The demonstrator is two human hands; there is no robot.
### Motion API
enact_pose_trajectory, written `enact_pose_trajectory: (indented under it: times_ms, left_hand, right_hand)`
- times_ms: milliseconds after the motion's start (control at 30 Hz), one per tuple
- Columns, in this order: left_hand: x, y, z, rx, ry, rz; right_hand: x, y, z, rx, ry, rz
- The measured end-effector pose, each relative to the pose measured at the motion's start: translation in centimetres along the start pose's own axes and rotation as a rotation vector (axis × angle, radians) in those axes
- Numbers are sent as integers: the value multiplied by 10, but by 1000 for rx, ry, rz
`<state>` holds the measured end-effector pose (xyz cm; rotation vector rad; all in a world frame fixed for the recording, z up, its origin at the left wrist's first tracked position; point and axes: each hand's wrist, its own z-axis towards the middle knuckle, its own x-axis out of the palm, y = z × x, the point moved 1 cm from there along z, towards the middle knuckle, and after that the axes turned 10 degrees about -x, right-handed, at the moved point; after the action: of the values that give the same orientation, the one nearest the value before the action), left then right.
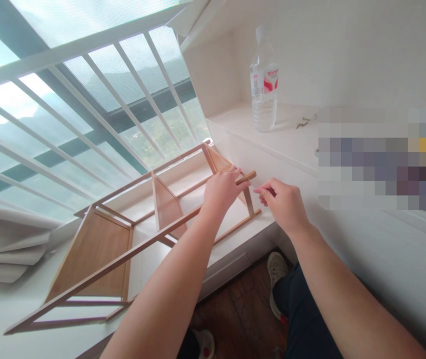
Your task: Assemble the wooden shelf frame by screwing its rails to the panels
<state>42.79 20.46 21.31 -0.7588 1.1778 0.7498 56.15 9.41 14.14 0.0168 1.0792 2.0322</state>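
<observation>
On a white window-side surface (235, 239), my left hand (222, 189) grips a wooden rack (123, 239) while my right hand (284, 202) pinches something too small to identify.

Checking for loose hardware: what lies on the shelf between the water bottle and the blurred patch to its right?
In the head view, a few small screws lie on the white shelf, right of the water bottle; otherwise that stretch is bare.

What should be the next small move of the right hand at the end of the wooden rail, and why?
Probably bring the right hand a little left, to the end of the rail. Its pinched fingertips hold something too small to make out and sit just short of that end, while the left hand grips the rail of the wooden rack lying on its side.
</observation>
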Motion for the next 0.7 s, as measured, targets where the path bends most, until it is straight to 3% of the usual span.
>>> enact_pose_trajectory:
  times_ms: [367,700]
  left_hand:
    - [0,0,0,6,-16,6]
    - [1,0,1,14,-9,22]
  right_hand:
    - [2,-1,3,32,-21,28]
    - [1,-12,9,290,-72,347]
